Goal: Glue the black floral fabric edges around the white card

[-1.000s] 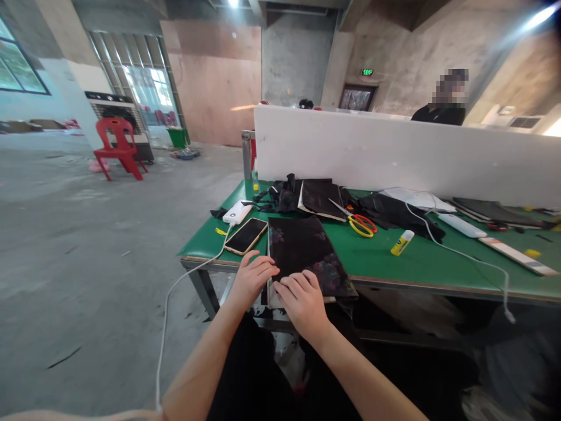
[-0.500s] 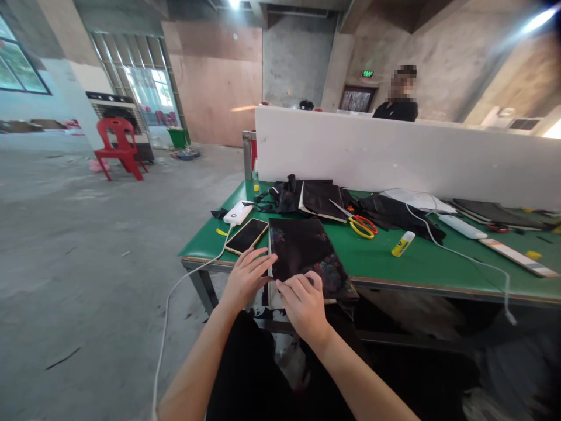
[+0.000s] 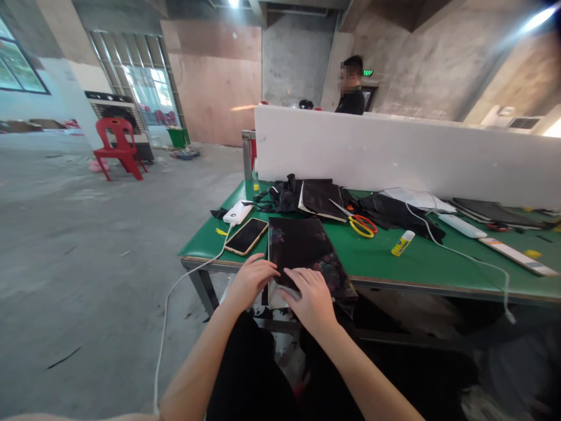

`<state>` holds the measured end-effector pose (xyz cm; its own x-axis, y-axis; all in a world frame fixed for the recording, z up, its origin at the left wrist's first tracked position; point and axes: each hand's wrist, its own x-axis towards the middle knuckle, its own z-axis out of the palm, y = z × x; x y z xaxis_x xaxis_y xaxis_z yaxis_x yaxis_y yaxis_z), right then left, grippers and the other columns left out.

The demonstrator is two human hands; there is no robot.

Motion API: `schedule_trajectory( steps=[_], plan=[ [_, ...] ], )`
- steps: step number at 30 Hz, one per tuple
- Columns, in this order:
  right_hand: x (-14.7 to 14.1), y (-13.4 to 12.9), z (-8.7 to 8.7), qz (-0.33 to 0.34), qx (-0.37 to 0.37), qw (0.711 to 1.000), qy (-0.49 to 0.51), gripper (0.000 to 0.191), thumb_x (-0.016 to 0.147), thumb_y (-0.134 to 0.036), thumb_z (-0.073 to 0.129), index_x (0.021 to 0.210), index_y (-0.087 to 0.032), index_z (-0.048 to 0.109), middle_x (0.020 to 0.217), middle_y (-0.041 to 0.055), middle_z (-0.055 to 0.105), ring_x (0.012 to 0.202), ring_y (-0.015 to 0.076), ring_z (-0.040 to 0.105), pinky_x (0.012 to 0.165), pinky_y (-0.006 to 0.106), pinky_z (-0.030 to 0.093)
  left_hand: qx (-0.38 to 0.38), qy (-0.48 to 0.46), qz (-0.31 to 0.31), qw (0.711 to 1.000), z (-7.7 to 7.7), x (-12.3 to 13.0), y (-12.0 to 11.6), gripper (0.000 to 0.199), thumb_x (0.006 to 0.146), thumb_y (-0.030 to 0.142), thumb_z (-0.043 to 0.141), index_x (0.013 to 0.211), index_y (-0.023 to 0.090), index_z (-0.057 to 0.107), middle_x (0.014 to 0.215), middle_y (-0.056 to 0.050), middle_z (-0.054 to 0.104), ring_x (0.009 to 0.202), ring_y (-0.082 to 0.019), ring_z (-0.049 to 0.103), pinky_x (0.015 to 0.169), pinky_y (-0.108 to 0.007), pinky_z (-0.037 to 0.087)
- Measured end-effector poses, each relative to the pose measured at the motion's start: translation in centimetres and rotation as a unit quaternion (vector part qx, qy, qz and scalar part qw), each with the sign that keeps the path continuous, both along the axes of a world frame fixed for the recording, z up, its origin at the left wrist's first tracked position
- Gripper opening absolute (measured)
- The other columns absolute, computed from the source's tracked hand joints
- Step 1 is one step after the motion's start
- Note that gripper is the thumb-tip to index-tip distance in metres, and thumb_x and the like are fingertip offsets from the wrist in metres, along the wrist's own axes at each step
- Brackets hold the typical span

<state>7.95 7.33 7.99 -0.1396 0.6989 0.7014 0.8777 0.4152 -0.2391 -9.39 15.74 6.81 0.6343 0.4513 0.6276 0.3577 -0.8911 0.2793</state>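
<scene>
**Hands at the near table edge, on the dark floral board**

Your work sits at the near left corner of the green table point(image 3: 377, 257). Left of that corner the concrete floor is open as far as the red chair point(image 3: 117, 147). A white partition point(image 3: 394, 153) closes the far edge. A phone point(image 3: 246, 235) lies just left of the dark floral fabric-covered board point(image 3: 304, 250), with a white power bank point(image 3: 237, 212) behind it. Scissors point(image 3: 359, 223) and a glue stick point(image 3: 402, 242) lie to the right, apart from the board.

The board overhangs the near edge toward you. Your left hand point(image 3: 252, 282) rests on its near left corner, fingers curled loosely, flat on the fabric. Your right hand point(image 3: 310, 298) presses on the near edge, fingers bent over the fabric; whether they pinch it cannot be told.
</scene>
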Motion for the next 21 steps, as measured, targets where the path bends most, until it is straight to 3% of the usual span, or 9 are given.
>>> schedule_trajectory(
  steps=[4,9,13,16,21],
  plan=[
    [1.2,0.5,0.4,-0.009,-0.086,0.994,0.061,0.016,0.085,-0.027,0.052,0.087,-0.021,0.067,0.080,0.0030,0.067,0.075,0.0146,0.059,0.067,0.025,0.042,-0.047,0.016,0.001,0.999,0.2,0.5,1.3,0.019,0.082,0.016,0.050,0.093,0.022,0.064,0.087,0.000,0.070,0.080,-0.015,0.062,0.099,-0.040,0.037],
    [2.3,2.0,1.9,-0.046,-0.193,0.973,0.118,0.023,0.083,-0.033,0.052,0.071,-0.021,0.068,0.063,0.0019,0.064,0.058,0.0140,0.056,0.054,0.024,0.035,-0.142,0.028,0.012,0.989,1.2,0.9,2.4,0.019,0.078,0.027,0.057,0.095,0.022,0.065,0.088,-0.004,0.069,0.085,-0.020,0.062,0.079,-0.033,0.049],
    [3.5,3.8,2.8,-0.010,-0.314,0.931,0.187,0.034,0.078,-0.041,0.053,0.056,-0.017,0.063,0.050,-0.0010,0.051,0.050,0.0107,0.043,0.049,0.024,0.026,-0.266,0.007,-0.017,0.964,1.6,0.9,2.8,0.026,0.079,0.034,0.054,0.101,0.022,0.064,0.094,-0.004,0.068,0.084,-0.019,0.063,0.071,-0.028,0.051],
    [4.4,5.1,2.7,0.018,-0.360,0.908,0.215,0.036,0.074,-0.044,0.055,0.054,-0.015,0.063,0.047,-0.0029,0.044,0.048,0.0087,0.036,0.048,0.023,0.024,-0.297,-0.016,-0.011,0.955,1.5,1.1,2.9,0.026,0.079,0.035,0.054,0.098,0.020,0.064,0.092,-0.005,0.068,0.083,-0.019,0.063,0.073,-0.030,0.051],
    [5.4,6.5,2.2,0.036,-0.400,0.879,0.259,0.035,0.070,-0.044,0.058,0.066,-0.012,0.069,0.053,-0.0022,0.051,0.051,0.0082,0.039,0.050,0.022,0.028,-0.312,-0.043,-0.004,0.949,1.5,1.6,3.0,0.027,0.079,0.033,0.054,0.101,0.019,0.063,0.084,-0.005,0.068,0.078,-0.019,0.063,0.070,-0.030,0.051]
  ],
)
